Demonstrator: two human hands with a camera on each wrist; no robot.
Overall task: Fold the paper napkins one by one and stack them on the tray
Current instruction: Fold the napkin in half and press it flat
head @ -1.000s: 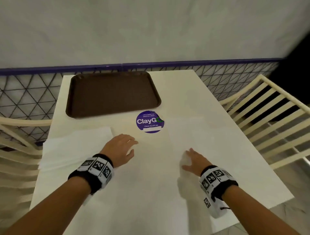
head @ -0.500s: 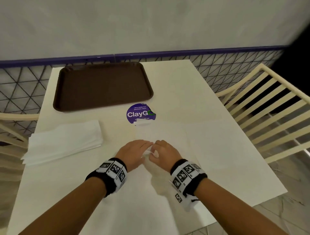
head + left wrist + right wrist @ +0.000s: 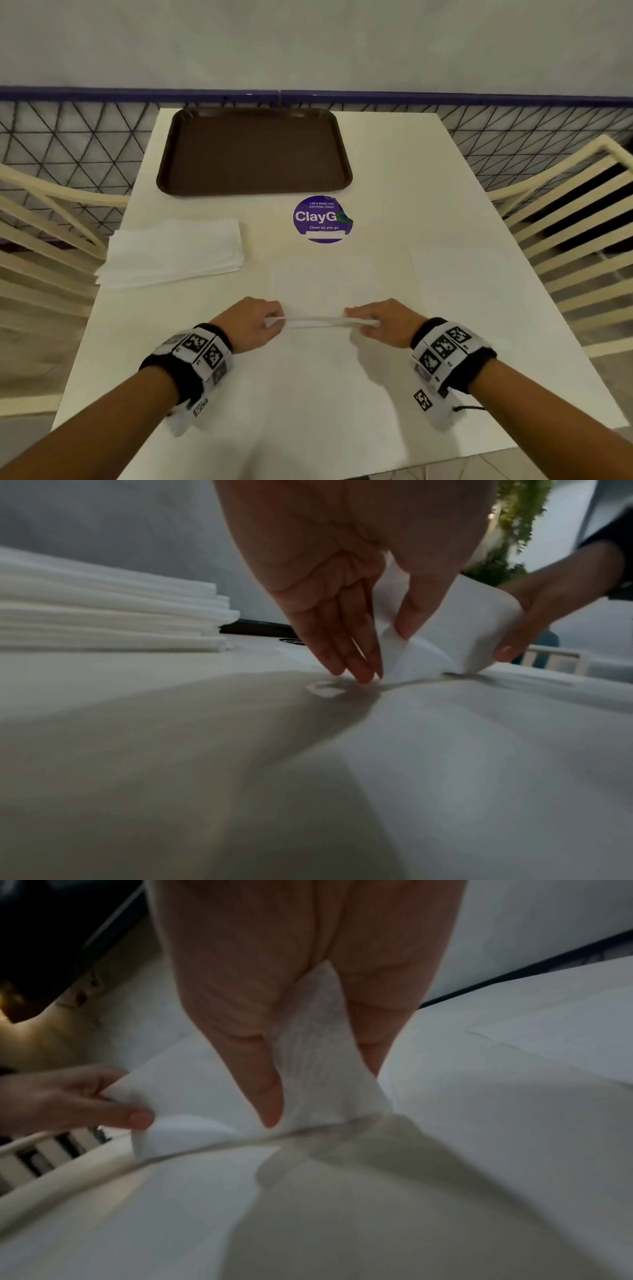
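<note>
Brown tray (image 3: 253,150) at the far end of the table (image 3: 394,164) holds nothing, so zero napkins delivered. Judging from that, the task is at its very start: first fold in progress.

Napkin (image 3: 325,291) in hand lies flat in front of the person, near-centre of the table, its near edge lifted off the surface. Left hand (image 3: 251,323) pinches the left corner between thumb and fingertips; the left wrist view shows the fingers (image 3: 346,653) pressed together, tips touching the table, thumb on the paper. Right hand (image 3: 383,320) pinches the right corner, paper sandwiched between thumb and fingers in the right wrist view. The edge is stretched taut between both hands.

Unfolded stack (image 3: 174,251) sits to the left, between the tray and the hands, several layers thick; exact count not readable. Another flat sheet (image 3: 455,281) lies to the right of the napkin; cannot tell if it is a napkin.

Left to do, as I read it: carry the lifted edge over to the far edge, crease, move to the tray, then repeat for the whole stack.

Purple sticker (image 3: 322,219) just beyond the napkin, not involved.
</note>
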